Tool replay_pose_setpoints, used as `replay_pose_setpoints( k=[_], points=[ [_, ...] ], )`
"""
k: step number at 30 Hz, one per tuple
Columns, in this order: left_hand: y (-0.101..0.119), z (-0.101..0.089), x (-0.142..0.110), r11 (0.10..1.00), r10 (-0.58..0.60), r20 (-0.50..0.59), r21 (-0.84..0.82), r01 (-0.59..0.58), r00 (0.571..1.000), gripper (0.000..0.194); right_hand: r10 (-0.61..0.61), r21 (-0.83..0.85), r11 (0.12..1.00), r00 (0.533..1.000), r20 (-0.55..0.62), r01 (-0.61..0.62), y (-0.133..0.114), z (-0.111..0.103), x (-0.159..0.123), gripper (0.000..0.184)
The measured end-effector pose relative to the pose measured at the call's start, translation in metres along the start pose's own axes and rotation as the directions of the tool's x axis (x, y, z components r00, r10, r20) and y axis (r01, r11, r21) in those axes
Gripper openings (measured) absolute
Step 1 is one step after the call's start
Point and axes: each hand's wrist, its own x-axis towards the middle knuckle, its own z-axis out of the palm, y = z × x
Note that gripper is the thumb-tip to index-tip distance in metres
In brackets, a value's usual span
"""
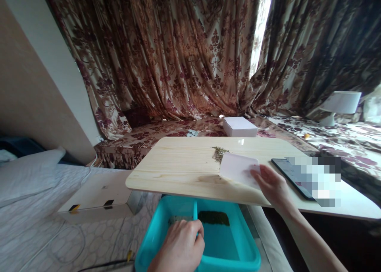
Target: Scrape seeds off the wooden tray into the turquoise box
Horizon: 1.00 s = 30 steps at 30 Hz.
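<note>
In my right hand (272,182) is a thin white plastic scraper (239,168), pinched at its right end and tilted over the wooden board. Its far left edge is beside a small heap of dry green-brown seeds or herbs (219,153). My left hand (181,244) is closed at the middle divider of a turquoise two-part tub (248,240), under the board's near edge. Its fingertips are partly hidden. Dark green material (213,217) lies at the far end of the tub's right compartment. Some pale material with dark specks (178,219) shows in the left one.
The light wooden board (172,161) overhangs the tub's far rim. A tablet or phone (293,178) lies on its right, partly blurred out. Behind stands a white box (240,126); a larger flat white box (98,190) is on the bed at left. Cables run nearby.
</note>
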Motion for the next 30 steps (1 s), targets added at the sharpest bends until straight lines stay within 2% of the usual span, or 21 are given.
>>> replay_pose_setpoints(
  k=[6, 11, 19, 27, 30],
  points=[
    [-0.002, 0.002, 0.000, 1.000, 0.000, -0.010, -0.001, 0.000, 1.000, 0.028, -0.003, 0.029, 1.000, 1.000, 0.010, 0.002, 0.011, 0.004, 0.000, 0.030],
    [-0.004, 0.002, -0.001, 1.000, 0.001, -0.007, -0.003, -0.001, 1.000, 0.029, 0.013, 0.020, 1.000, 1.000, 0.003, -0.013, 0.009, 0.007, -0.002, 0.028],
    [-0.002, -0.001, -0.001, 1.000, 0.006, -0.010, 0.011, -0.006, 1.000, 0.029, 0.011, -0.047, 0.999, 0.999, -0.034, -0.012, 0.006, -0.009, -0.011, 0.021],
    [-0.003, -0.002, -0.001, 1.000, 0.012, -0.022, -0.011, -0.012, 1.000, 0.028, 0.046, 0.001, 0.999, 0.998, 0.035, -0.046, 0.013, -0.007, -0.020, 0.035],
    [-0.003, -0.003, -0.002, 1.000, 0.010, -0.029, -0.024, -0.011, 1.000, 0.028, 0.072, 0.053, 0.996, 0.991, 0.112, -0.079, 0.008, -0.008, -0.025, 0.041]
  ],
)
